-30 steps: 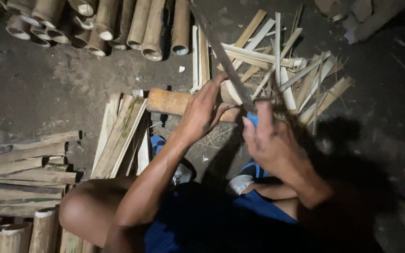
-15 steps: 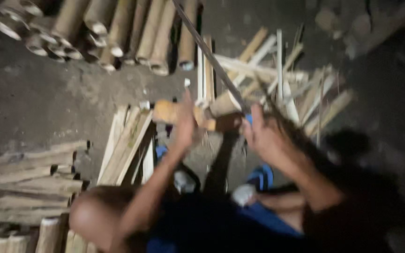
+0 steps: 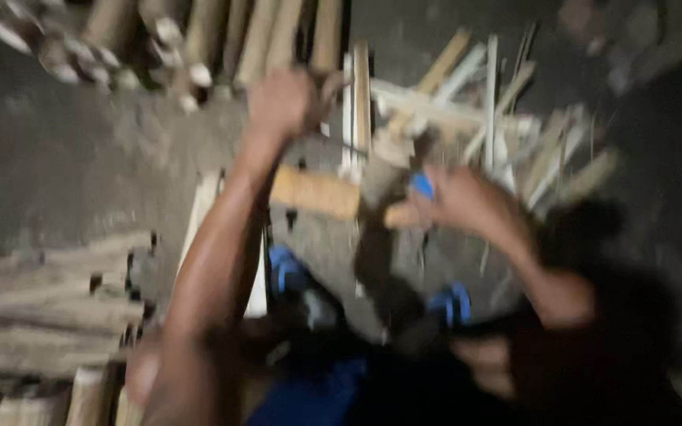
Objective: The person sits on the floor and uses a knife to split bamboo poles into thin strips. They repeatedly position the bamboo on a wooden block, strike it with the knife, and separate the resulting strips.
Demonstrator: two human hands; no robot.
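Note:
The view is badly blurred. My left hand (image 3: 282,102) is stretched far forward, curled like a fist next to pale split bamboo strips (image 3: 354,102) and just below the stacked bamboo poles (image 3: 278,35); whether it grips anything is unclear. My right hand (image 3: 467,201) is lower and to the right, fingers closed around the blue handle of a knife (image 3: 421,185). Its dark blade seems to run down toward my legs. A short tan bamboo block (image 3: 309,193) lies on the ground between my arms, beside a pale bamboo piece (image 3: 392,146).
Loose split strips (image 3: 515,134) are scattered at the upper right on the dark dirt floor (image 3: 80,166). Flat bamboo slats (image 3: 49,315) are piled at the left. My blue sandals (image 3: 286,268) (image 3: 451,304) sit below the block.
My left hand left the bamboo block and shot up toward the strips and poles. My right hand dropped and moved right with the knife, whose blade no longer points up. The camera swung.

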